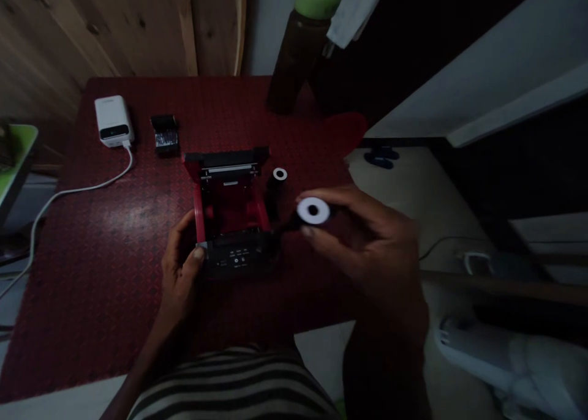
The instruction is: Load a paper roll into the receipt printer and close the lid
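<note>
1. While the left hand (181,267) clamps the front corner of an open red-and-black printer (232,206), thumb pressed on it, the right hand (362,242) pinches a dark spool with a white end (313,212) between thumb and fingers, just right of the printer
2. Second spool (278,187) stands upright on the red patterned tablecloth (92,273), just beside the printer; a knock from the right wrist could tip it and send it rolling
3. Pinch sits near the spool's end, so a slip could drop it on the printer's edge or inside
4. Light is poor and the printer's interior dark, so a misaligned spool could go unnoticed
5. One-sided left grip: uneven pressure could shift the printer on the cloth
</note>
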Tool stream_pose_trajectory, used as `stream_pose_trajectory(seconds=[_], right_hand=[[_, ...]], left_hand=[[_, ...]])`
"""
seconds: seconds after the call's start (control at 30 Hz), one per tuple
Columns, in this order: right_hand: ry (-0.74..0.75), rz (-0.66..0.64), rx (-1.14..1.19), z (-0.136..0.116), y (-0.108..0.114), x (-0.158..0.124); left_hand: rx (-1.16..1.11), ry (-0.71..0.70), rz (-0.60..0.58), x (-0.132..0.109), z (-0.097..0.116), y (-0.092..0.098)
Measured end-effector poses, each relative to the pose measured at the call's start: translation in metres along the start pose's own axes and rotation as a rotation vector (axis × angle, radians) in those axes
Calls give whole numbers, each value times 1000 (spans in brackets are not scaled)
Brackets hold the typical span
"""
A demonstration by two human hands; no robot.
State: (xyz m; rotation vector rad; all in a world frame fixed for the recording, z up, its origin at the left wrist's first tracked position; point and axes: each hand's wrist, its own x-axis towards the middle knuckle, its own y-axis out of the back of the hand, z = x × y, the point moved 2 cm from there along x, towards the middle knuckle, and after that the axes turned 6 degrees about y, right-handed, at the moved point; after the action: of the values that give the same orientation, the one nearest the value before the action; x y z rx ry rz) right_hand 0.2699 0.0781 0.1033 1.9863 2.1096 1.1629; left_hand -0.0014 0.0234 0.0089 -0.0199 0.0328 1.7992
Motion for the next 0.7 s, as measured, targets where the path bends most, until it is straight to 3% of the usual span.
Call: stream_pose_trajectory(seconds=[0.1,0.2,0.3,0.4,0.5,0.7], right_hand=[[-228,119,103,33,10,-34],[-364,94,177,60,-12,-61],[-346,39,219,74,-42,-71],[-282,-22,205,78,-56,-72],[-260,-99,206,78,-50,-75],[-345,-248,182,84,-4,-81]], left_hand=[[14,0,3,0,-1,1],[49,-6,5,1,-3,2],[76,16,21,1,-2,2],[98,27,30,1,0,1],[111,14,36,0,0,1],[118,-14,52,2,-5,3]])
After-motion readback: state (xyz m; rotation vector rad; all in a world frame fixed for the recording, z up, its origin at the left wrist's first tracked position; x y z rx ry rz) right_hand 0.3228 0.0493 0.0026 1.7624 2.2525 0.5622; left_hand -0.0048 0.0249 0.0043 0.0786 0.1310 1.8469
